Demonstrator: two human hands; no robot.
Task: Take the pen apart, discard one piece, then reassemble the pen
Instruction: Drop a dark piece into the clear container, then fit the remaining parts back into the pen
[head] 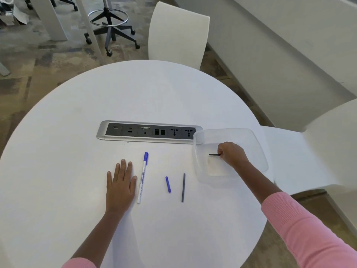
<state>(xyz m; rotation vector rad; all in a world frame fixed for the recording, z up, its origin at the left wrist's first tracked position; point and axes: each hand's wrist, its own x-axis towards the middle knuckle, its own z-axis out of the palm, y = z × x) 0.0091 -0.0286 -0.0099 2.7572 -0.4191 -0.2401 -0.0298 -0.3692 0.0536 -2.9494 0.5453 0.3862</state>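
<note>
The white pen barrel (142, 177) with its blue cap lies on the round white table (77, 132). Just left of it, my left hand (120, 185) rests flat on the tabletop with straight fingers. A small blue end piece (168, 184) and a long dark grey rod (183, 187) lie side by side to the right of the barrel. My right hand (231, 153) is inside the clear plastic container (257, 140) and pinches a short black stick (213, 154) by its right end, low over the container's floor.
A silver power and data socket strip (148, 132) is set into the table behind the pen parts. White chairs stand at the far side (177, 33) and at the right (309, 147). A wheeled stool base (110, 26) is on the carpet beyond.
</note>
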